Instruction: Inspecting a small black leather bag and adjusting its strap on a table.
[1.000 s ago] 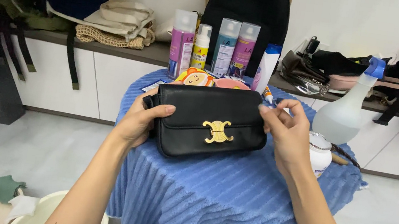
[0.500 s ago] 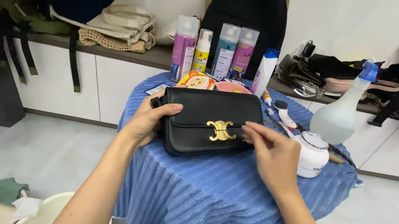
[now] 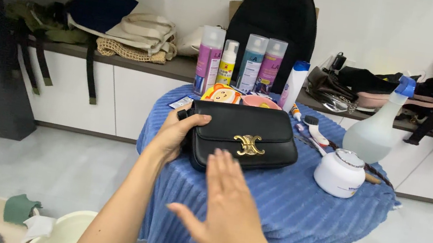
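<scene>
Blue ribbed cloth (image 3: 295, 206) covers a round table before white cabinets. I see left hand (image 3: 176, 133) gripping black handbag (image 3: 245, 137); right hand (image 3: 226, 210), open flat and empty, hovers just short of it.

Blue-clothed table (image 3: 284, 204) w/ black handbag (image 3: 245, 137), white jar (image 3: 340, 173), spray bottle (image 3: 376, 132).

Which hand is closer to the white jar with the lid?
The right hand. It hovers open in front of the black handbag, apart from the white jar on the blue cloth. The left hand holds the handbag's far end, farther away.
</scene>
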